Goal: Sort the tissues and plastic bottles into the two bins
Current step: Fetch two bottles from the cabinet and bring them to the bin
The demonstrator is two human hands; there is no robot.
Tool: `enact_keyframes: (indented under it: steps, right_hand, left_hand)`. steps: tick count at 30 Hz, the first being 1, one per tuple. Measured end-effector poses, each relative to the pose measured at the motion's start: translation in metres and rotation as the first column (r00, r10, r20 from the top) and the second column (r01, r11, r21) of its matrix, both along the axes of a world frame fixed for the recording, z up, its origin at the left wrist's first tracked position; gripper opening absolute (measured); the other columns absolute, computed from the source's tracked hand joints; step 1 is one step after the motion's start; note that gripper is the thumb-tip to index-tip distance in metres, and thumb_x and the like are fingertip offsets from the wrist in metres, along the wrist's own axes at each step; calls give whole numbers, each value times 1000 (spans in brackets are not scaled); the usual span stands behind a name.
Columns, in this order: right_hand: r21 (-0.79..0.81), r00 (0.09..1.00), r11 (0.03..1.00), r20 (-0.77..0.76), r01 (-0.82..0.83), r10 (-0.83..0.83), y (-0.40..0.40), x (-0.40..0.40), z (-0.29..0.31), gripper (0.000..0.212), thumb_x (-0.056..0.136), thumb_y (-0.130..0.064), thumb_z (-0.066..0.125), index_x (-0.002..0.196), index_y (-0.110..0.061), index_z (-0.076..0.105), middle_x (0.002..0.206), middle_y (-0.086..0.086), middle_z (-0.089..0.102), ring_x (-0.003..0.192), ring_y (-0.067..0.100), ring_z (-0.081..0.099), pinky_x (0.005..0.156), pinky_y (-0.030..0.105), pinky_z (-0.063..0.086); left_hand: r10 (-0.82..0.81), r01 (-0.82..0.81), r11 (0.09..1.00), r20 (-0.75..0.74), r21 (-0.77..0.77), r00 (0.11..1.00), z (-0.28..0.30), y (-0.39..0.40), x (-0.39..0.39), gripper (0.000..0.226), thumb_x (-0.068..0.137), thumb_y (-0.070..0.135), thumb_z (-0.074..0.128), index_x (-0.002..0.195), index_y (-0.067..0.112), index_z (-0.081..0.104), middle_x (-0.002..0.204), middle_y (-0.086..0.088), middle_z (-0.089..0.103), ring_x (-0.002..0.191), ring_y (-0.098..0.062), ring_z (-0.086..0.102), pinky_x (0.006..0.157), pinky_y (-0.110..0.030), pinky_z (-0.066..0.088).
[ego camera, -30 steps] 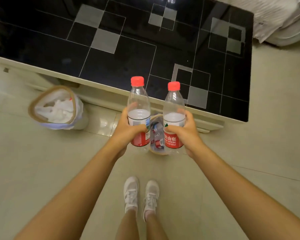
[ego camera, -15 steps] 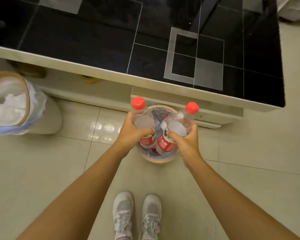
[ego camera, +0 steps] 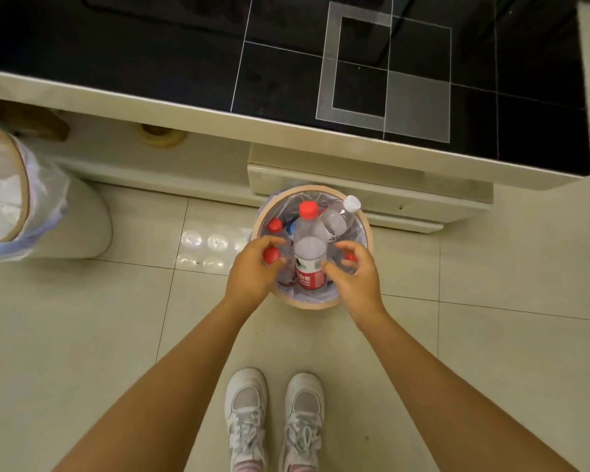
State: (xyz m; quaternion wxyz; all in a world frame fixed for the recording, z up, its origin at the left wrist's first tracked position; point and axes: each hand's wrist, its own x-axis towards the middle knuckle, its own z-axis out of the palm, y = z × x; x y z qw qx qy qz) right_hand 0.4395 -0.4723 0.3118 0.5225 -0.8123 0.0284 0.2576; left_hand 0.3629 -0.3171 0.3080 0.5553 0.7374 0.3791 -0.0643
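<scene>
Both hands hover loose-fingered over the bottle bin (ego camera: pixel 312 303), left hand (ego camera: pixel 252 272) and right hand (ego camera: pixel 355 279) flanking an upright bottle (ego camera: pixel 309 253). The tissue bin (ego camera: pixel 21 185) is cut off at the left edge.

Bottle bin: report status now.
Left grip open, right grip open. Red-capped clear plastic bottle upright in tan-rimmed lined bin. Nothing blocking.

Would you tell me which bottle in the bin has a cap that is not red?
The white-capped bottle, leaning against the bottle bin's far right rim. Every other cap showing there is red, including the tall bottle standing mid-bin.
</scene>
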Motion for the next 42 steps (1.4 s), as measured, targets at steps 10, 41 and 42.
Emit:
enact_keyframes:
  steps: [10, 41, 42]
  right_hand:
    - [-197, 930, 916, 44, -350, 364, 3, 11, -2, 43, 81, -4, 64, 122, -16, 58, 123, 0, 55, 112, 14, 51, 98, 31, 43]
    - [-443, 880, 762, -188, -472, 436, 183, -21, -28, 41, 81, -15, 64, 122, -11, 57, 129, 15, 49, 117, 31, 49, 98, 35, 40]
    - [-456, 894, 770, -178, -446, 412, 188, -20, -31, 41, 82, -15, 64, 122, -11, 57, 129, 16, 48, 115, 31, 50, 94, 32, 40]
  left_hand:
    - [-288, 313, 944, -205, 103, 935, -9, 4, 6, 46, 94, 14, 50, 140, 20, 46, 147, -2, 44, 131, -25, 46, 107, -37, 40]
    - [-73, 70, 997, -173, -26, 982, -9, 202, -80, 19, 94, 28, 46, 108, 34, 59, 99, 6, 65, 90, -15, 64, 76, -35, 52]
    - [-85, 80, 996, -170, -35, 982, -12, 206, -82, 20, 94, 28, 46, 108, 34, 59, 99, 6, 65, 89, -15, 64, 75, -35, 53]
